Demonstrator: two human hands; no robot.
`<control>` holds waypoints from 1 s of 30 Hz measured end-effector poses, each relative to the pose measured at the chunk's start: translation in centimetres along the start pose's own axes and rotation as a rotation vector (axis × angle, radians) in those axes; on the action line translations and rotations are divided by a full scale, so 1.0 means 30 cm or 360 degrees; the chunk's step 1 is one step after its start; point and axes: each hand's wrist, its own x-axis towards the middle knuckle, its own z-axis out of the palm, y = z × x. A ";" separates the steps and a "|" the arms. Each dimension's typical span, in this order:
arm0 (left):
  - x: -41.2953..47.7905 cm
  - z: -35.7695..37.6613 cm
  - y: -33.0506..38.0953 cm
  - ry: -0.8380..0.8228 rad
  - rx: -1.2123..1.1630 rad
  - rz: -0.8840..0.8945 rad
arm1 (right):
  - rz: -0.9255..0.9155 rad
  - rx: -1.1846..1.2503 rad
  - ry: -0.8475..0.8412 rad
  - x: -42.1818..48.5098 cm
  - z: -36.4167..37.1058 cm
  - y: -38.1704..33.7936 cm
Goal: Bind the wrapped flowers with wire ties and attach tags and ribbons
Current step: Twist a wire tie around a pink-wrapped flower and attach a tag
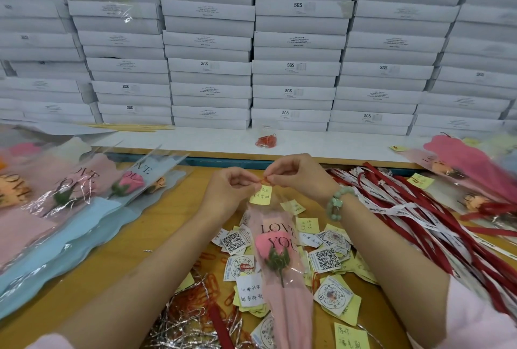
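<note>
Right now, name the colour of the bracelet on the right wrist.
Pale green bracelet, head view.

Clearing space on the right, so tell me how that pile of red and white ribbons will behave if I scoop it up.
The ribbon pile probably goes floppy: its strips are thin, flat and lie in loose curves. It likely feels light for its bulk. Strands cross and overlap, so a grab may drag neighbours along tangled.

White SGS-marked boxes [293, 91] standing stacked in columns behind; white ledge [195, 141] running between them and wooden surface [173, 203].
</note>
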 end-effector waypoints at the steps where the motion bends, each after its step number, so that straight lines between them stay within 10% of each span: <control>1: 0.000 0.000 0.000 0.0009 0.0003 -0.0003 | 0.0007 -0.0013 0.0002 0.000 -0.001 0.000; 30: -0.006 0.006 0.007 0.0078 -0.0007 0.0008 | -0.0044 -0.0075 -0.0009 0.016 0.014 0.014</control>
